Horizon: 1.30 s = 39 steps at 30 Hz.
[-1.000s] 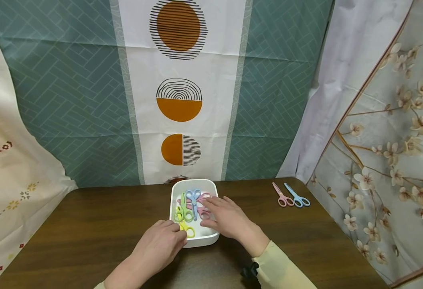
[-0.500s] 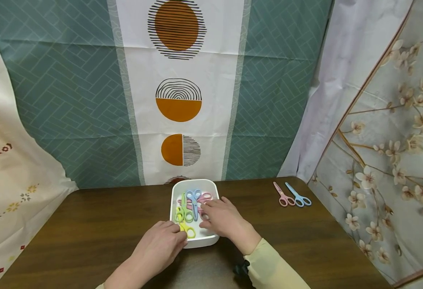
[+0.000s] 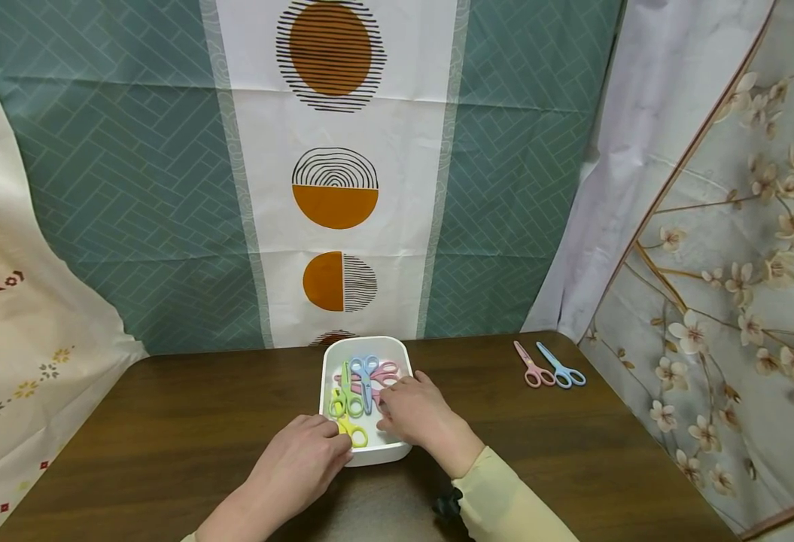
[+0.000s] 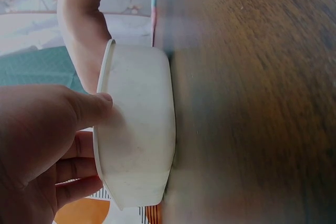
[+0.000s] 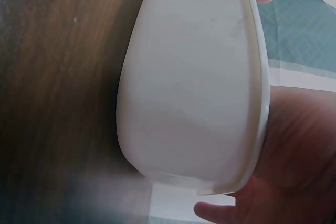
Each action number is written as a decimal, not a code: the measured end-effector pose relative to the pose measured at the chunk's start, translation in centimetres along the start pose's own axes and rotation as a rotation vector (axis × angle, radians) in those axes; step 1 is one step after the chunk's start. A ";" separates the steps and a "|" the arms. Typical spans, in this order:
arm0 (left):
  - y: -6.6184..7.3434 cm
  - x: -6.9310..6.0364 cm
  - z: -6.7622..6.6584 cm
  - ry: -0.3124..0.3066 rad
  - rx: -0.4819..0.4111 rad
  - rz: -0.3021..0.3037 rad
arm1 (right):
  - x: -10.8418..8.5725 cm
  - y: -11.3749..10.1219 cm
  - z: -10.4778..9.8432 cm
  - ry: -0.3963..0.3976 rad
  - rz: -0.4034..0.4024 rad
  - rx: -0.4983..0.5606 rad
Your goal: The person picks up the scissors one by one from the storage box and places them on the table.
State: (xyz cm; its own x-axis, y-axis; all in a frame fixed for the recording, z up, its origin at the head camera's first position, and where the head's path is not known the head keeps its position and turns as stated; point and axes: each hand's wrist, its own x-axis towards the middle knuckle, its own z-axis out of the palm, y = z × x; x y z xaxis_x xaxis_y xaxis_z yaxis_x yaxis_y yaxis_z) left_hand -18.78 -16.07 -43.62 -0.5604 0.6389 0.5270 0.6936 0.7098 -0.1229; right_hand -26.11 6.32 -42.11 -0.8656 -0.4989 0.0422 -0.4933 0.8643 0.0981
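A white bin [image 3: 378, 456] holds several small scissors: blue [image 3: 366, 382], green [image 3: 346, 391], yellow [image 3: 354, 432] and pink [image 3: 387, 370]. My left hand [image 3: 305, 457] grips its near left rim; in the left wrist view the thumb of that hand [image 4: 52, 140] lies on the outer wall of the bin [image 4: 139, 124], fingers on the inner side. Over the right rim reaches my right hand [image 3: 415, 410], its fingertips inside at a pink pair's handles and partly hidden. The bin's wall [image 5: 194, 77] blocks the right wrist view of what that hand [image 5: 294, 145] touches.
On the brown table [image 3: 220, 421], a pink pair of scissors [image 3: 534, 367] and a blue pair [image 3: 561, 367] lie side by side at the back right. Patterned cloths [image 3: 153, 188] hang behind the table and at both sides.
My right hand has drawn slightly left and down within the bin, its fingers more bent over the pink handles. The left hand keeps its grip on the rim.
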 end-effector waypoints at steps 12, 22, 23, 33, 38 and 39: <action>0.0 0.0 -0.1 0.001 -0.007 0.002 | 0.2 0.0 0.1 0.026 -0.021 0.009; -0.1 0.1 0.0 0.001 -0.009 0.001 | 0.5 -0.1 0.3 0.015 -0.023 0.063; 0.0 0.1 -0.1 -0.005 -0.010 -0.001 | 0.6 -0.1 0.3 0.015 -0.022 0.068; 0.0 0.1 -0.1 0.009 -0.005 0.003 | 1.0 -0.2 0.8 0.051 -0.035 0.054; 0.0 0.0 -0.1 0.016 -0.005 0.005 | 1.0 -0.2 0.9 0.045 -0.040 0.068; 0.0 0.0 0.0 0.016 -0.006 0.006 | 1.0 -0.2 1.0 0.040 -0.040 0.074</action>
State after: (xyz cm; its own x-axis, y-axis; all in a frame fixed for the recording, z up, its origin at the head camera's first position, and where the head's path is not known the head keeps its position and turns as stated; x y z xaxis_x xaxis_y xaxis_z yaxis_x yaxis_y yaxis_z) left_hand -18.74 -16.06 -43.59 -0.5490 0.6381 0.5399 0.6994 0.7043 -0.1212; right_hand -26.99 5.67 -43.05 -0.8420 -0.5337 0.0791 -0.5334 0.8454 0.0270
